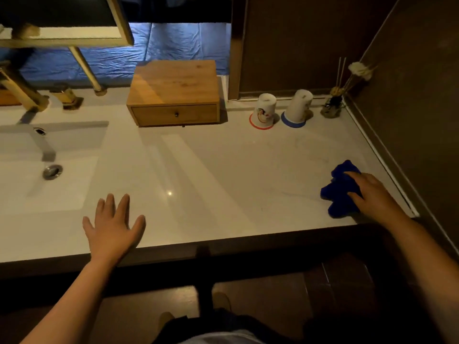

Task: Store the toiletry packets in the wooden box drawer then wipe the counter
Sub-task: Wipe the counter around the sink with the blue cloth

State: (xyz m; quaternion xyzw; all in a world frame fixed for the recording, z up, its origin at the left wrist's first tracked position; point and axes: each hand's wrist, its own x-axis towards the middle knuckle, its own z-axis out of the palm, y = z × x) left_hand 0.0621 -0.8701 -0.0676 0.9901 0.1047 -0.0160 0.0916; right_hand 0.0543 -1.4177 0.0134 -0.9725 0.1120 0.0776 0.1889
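On the white counter (203,170), toward its right front corner, a crumpled blue cloth (341,188) is pressed flat under the right hand (372,194); the fingers (354,175) are laid over the cloth rather than curled around it, so the grip is released and the cloth is covered, not clasped. The left hand (114,227) is shown resting palm down near the front edge of the counter, fingers spread, nothing held, its grip likewise released. The two hands are well apart, with bare counter between them.

At the back of the counter, near its middle, the wooden box (173,91) is set against the wall; its single drawer (173,114) is seen pushed in flush with the box front, a small dark knob at its centre. No toiletry packets can be made out on the counter surface. To the right of the box, two paper cups are placed upside down side by side: one with a red rim (263,111), one with a blue rim (296,109). Beyond them, in the back right corner, a small reed diffuser (334,105) is stood. At the left, a sink (49,155) is sunk into the counter, with its drain (52,171) visible and a faucet (37,105) mounted behind it.
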